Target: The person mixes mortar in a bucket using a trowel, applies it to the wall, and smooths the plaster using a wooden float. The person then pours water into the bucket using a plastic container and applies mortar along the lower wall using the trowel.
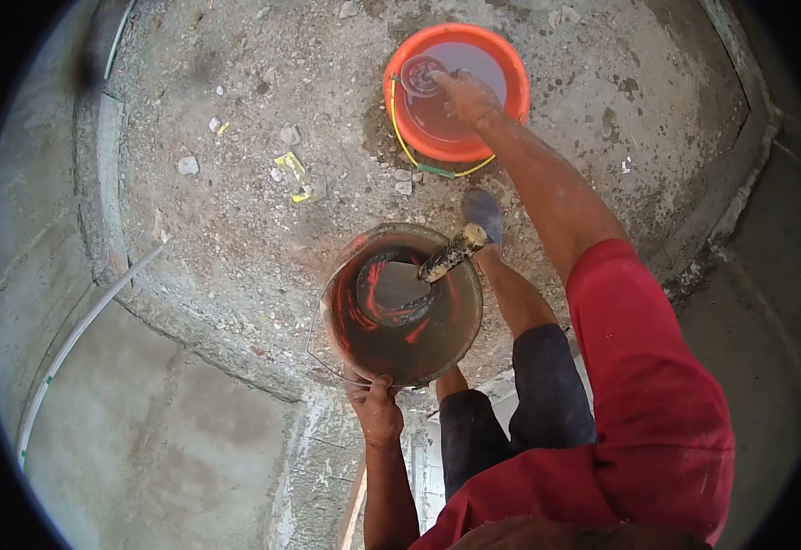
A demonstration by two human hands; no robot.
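My left hand grips the near rim of a mortar-coated bucket, with its thumb over the edge. Inside the bucket lies a trowel whose crusted handle sticks out over the right rim. Farther forward, my right hand is over an orange bucket of cloudy water. Its fingers are closed on a small clear cup at the left side of that bucket. A wire handle hangs at the left of the coated bucket.
Rough concrete floor with loose rubble surrounds the buckets. A yellow wrapper lies left of centre. A pale hose curves along the left. My shod foot stands between the buckets. Walls rise at both sides.
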